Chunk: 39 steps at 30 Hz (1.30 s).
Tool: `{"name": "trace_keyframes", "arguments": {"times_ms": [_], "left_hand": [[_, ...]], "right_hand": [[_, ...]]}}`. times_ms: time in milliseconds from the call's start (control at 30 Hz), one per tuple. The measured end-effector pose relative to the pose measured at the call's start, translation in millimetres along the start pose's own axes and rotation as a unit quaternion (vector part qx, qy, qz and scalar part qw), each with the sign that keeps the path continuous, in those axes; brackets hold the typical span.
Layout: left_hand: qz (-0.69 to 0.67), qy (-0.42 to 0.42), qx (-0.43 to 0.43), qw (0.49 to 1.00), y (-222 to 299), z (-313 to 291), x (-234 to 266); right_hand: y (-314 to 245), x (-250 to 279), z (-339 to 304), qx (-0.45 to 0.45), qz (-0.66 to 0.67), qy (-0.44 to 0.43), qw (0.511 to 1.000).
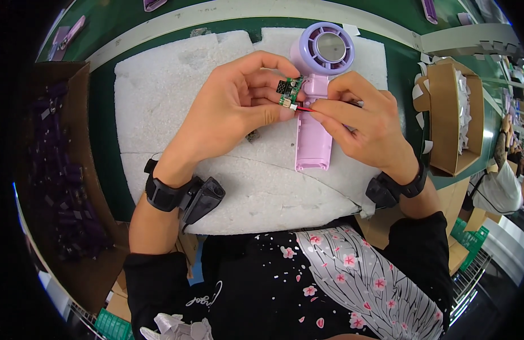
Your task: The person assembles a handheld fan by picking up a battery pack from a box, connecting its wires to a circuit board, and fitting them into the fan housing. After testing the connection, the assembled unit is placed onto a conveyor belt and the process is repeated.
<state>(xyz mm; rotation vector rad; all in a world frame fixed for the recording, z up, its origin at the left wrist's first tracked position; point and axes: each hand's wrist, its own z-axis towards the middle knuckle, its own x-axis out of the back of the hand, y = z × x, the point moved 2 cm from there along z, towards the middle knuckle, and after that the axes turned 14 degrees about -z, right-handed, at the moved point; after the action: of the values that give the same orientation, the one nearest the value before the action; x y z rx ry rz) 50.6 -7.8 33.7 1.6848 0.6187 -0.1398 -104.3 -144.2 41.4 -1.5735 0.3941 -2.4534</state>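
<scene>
While the left hand (219, 116) clamped a small green circuit board (291, 88) between thumb and fingers, the right hand (367, 116) had its thumb and forefinger pinched together on the red and black wires (306, 109) running from a white plug (294, 106) at the board's lower end. The board was held up beside the upper part of a pink handle shell (313, 141), just below the purple fan head (330, 46). The shell lay with its hollow side up on a white foam sheet (262, 195), which covered much of the green desk (108, 153).

The step in hand looked to be the wire connection: the plug sat at the board's pale socket, with the left thumb tip just beside it, though whether it was fully seated could not be told at this size. Nor was it clear whether the dark sliver among the right hand's fingers was more wire or something else.

Judged from that pose, the next move called for a firm grip on the board by its edges, the plug kept in line with the socket, and little pull on the thin wires.
</scene>
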Motion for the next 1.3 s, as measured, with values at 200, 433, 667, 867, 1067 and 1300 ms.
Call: {"name": "trace_keyframes", "arguments": {"times_ms": [200, 433, 667, 867, 1067, 1300], "left_hand": [[0.020, 0.001, -0.025, 0.999, 0.7, -1.2, -1.4], [0.042, 0.005, -0.038, 0.998, 1.4, -2.6, -2.5], [0.061, 0.020, -0.086, 0.994, -1.9, -4.2, -7.0], [0.139, 0.000, -0.076, 0.987, 1.5, -4.9, -12.0], [0.176, 0.048, -0.110, 0.977, -4.6, -6.0, -15.1], [0.144, 0.074, -0.130, 0.978, -6.5, -5.8, -16.8]], "right_hand": [[-1.5, -0.6, -0.6, -0.005, -0.009, 0.000, 1.000], [-1.7, 0.0, -1.2, -0.036, -0.006, 0.032, 0.999], [-0.6, 0.3, -2.3, -0.006, 0.002, 0.008, 1.000], [-0.8, 3.6, 0.3, -0.038, 0.020, -0.003, 0.999], [-9.4, 0.3, 3.0, -0.101, 0.034, 0.076, 0.991], [-5.2, -2.4, 0.7, -0.078, 0.018, 0.087, 0.993]]}}
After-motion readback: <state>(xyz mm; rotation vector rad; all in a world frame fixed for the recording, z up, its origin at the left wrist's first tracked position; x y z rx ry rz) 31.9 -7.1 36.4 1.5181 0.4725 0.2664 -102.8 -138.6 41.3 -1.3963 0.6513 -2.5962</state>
